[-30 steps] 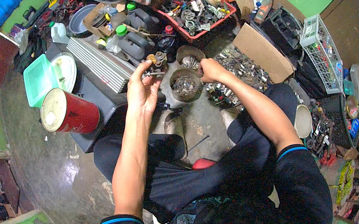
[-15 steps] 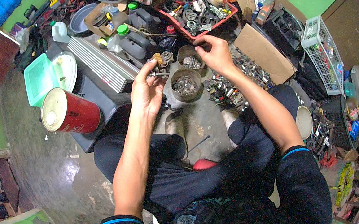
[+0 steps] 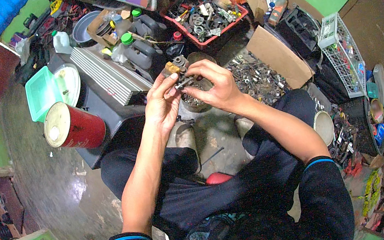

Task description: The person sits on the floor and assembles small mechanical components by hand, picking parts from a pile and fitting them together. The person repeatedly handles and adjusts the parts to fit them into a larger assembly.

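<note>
The red crate [image 3: 211, 41] at the back is the biggest container, heaped with loose metal parts; the white lattice basket [image 3: 328, 33] on the right holds coloured items too small to make out. Next in size are the red can [image 3: 82, 125] with its pale top and the translucent green tub [image 3: 43, 92] behind it. Smallest are two round tins between the hands and the crate: the near tin [image 3: 197, 106] shows small metal bits, while the far tin [image 3: 202, 55] has its contents mostly hidden. Half a second ago the right hand [image 3: 217, 87] was above the far tin, apart from the left hand [image 3: 161, 99]; now they meet over the near one. The left hand grips a metal assembly [image 3: 181, 62], worn and grey, with a brass-coloured block [image 3: 172, 68] at its side. A silvery bolt [image 3: 184, 83] juts below, the right hand's thumb and fingers narrowed around its end; whether they pinch it, I cannot tell.
</note>
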Available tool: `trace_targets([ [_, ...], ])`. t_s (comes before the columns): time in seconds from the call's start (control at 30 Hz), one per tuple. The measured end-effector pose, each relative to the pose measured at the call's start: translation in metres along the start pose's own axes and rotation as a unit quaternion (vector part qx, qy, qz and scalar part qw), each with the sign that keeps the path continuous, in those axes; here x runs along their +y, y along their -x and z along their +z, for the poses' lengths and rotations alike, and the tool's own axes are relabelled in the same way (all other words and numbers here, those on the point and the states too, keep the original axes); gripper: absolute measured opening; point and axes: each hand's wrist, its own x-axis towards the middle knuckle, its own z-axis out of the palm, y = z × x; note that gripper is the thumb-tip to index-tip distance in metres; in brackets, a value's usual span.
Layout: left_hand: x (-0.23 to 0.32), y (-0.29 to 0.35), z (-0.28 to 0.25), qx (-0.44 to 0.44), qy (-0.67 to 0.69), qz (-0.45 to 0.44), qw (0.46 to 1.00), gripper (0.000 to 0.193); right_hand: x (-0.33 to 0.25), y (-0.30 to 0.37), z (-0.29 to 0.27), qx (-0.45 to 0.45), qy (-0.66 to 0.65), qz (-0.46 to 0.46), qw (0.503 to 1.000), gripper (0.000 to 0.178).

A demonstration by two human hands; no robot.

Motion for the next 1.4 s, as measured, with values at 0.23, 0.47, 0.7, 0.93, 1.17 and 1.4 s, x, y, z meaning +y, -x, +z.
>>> trace_targets([
  [0.23,-0.008,0.002,0.006,0.063,-0.039,0.049,0.996,0.046,0.000,0.004,0.002,0.005,0.041,-0.006,0.999,0.023],
  [0.47,-0.005,-0.002,0.001,0.099,-0.054,0.091,0.989,0.048,-0.005,0.009,0.003,-0.031,0.025,0.021,0.999,0.016],
  [0.7,0.005,-0.007,-0.002,0.152,-0.027,0.118,0.981,0.044,0.025,-0.009,-0.012,-0.050,0.057,0.195,0.978,0.028],
  [0.93,0.005,-0.009,-0.009,0.151,-0.002,0.071,0.986,0.038,0.084,0.017,-0.003,-0.359,0.237,0.273,0.861,0.018],
  [1.17,0.005,-0.010,-0.016,0.139,-0.040,0.046,0.988,0.031,0.102,0.024,0.013,-0.327,0.236,0.269,0.875,0.022],
  [1.4,0.005,-0.004,-0.006,0.083,0.005,0.037,0.996,0.036,0.074,0.009,0.008,-0.173,0.162,0.194,0.952,0.022],
])
